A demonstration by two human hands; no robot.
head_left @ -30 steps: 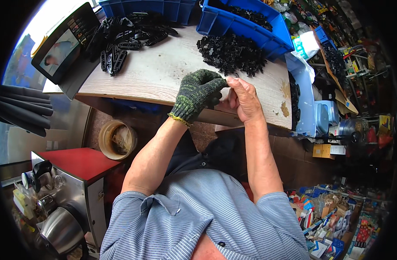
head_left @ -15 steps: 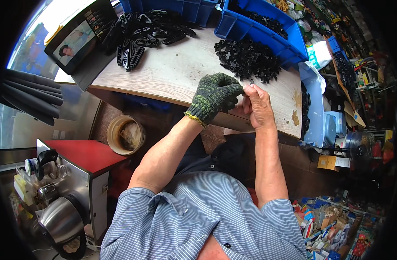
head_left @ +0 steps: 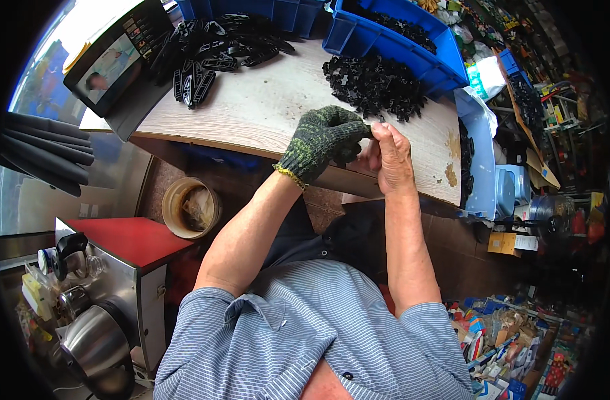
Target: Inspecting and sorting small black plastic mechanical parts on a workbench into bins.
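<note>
Hands meet at the near edge of the table [head_left: 265, 113]: your gloved left hand [head_left: 324, 139] and bare right hand [head_left: 389, 157] pinch together with fingertips touching, closed on something too small to make out. Just beyond them lies a heap of small black plastic parts [head_left: 375, 85], beside a blue bin [head_left: 412, 37].

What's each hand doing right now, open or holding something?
Left hand, gloved: fingers curled shut, pinching against the right; the held item cannot be told.
Right hand, bare: fingers closed, fingertips meeting the glove; its grip hides whatever is between them.
</note>
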